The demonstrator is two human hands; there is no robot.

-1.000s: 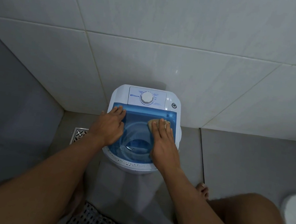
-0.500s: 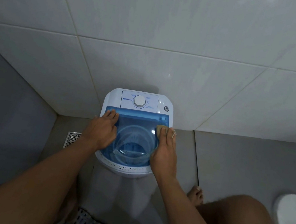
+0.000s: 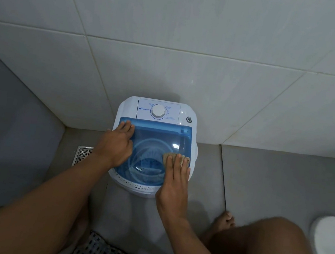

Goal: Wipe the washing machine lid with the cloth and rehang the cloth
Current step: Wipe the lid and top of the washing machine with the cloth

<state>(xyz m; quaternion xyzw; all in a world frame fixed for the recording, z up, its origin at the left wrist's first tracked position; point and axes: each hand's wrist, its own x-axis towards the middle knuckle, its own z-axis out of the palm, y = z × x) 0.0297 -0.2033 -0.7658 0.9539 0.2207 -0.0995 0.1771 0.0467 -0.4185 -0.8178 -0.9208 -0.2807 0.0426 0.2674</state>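
Note:
A small white washing machine (image 3: 185, 114) stands against the tiled wall, topped by a translucent blue lid (image 3: 156, 138). My left hand (image 3: 117, 143) lies flat on the lid's left side, fingers together near the back left corner. My right hand (image 3: 174, 183) presses a folded tan cloth (image 3: 168, 156) onto the lid's right side, near the front right edge. Only the cloth's far edge shows past my fingertips. A white dial (image 3: 157, 111) sits on the control panel behind the lid.
A metal floor drain (image 3: 83, 155) lies left of the machine. My bare foot (image 3: 224, 220) and knee (image 3: 270, 247) are to the right, and a white round object (image 3: 329, 246) sits at the right edge. The tiled wall (image 3: 173, 42) is right behind the machine.
My right hand has drawn the cloth along the lid's right side from the back toward the front. My left hand has stayed on the left side.

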